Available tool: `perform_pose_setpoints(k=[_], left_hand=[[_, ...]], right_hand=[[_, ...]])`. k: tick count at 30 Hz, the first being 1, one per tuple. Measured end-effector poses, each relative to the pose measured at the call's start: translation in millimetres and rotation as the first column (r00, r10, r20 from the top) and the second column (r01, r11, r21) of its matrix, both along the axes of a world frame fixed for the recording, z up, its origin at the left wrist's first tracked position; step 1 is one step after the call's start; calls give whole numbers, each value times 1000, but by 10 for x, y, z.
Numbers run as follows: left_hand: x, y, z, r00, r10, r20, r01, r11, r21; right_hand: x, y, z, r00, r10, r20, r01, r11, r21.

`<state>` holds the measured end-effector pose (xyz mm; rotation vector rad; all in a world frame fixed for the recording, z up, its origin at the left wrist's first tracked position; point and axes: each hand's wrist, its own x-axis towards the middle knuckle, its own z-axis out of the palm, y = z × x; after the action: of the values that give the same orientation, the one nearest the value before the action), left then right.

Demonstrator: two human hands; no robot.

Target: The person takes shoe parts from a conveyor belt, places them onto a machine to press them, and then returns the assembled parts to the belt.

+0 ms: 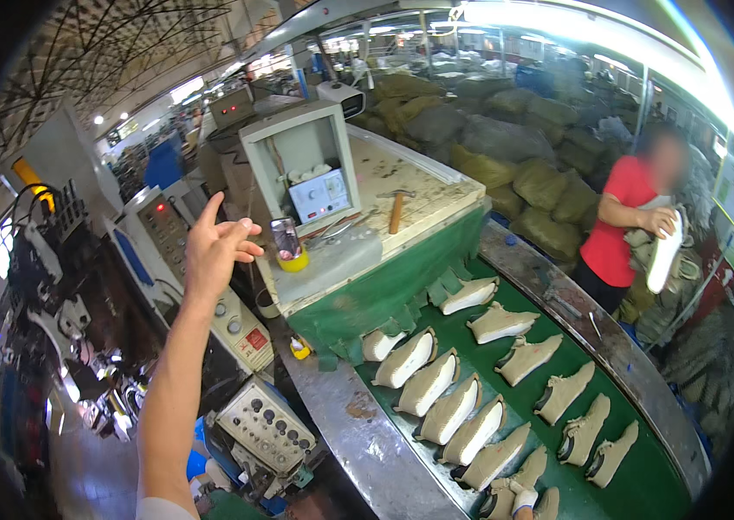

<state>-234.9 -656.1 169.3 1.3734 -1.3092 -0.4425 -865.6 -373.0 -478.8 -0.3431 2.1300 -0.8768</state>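
My left hand [222, 250] is raised in front of the grey control cabinet, its fingers apart with nothing in them. At the lower edge, a small part of my right hand [524, 512] shows, with something white and blue around it. It is against a beige shoe [519, 483] at the near end of the green conveyor belt [588, 459]; its fingers are mostly hidden. A row of beige shoes with white soles [433, 383] lies tilted along the belt's left side. Several more beige shoes [565, 393] form a second row to the right.
A worktop [423, 186] over the belt carries an open metal box [298, 165], a hammer [396, 213] and a yellow tape roll [294, 262]. Machinery [81, 347] stands left, above a knobbed control box [267, 425]. Across the belt, a person in red [623, 217] holds a shoe. Sacks [506, 130] are piled behind.
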Motion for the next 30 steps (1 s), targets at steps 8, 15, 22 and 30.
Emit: perform_pose_setpoints(k=[8,15,22,30], left_hand=[[299,979,-824,995,-102,-8,102,995,-13],[-88,2015,-2589,819,-265,-508,556,583,592],[1053,2595,-2584,713,88,-696,275,878,393],[2631,3475,-2533,651,538,-536,-223,810,542]], right_hand=[[240,412,1729,632,90,770,336,864,-376],[2528,-240,2472,174,307,936,269,899,-345],[4986,-655,3330,-102,510,854,-302,802,-515],[6844,-668,3772,-142,651,746,-569,563,-600]])
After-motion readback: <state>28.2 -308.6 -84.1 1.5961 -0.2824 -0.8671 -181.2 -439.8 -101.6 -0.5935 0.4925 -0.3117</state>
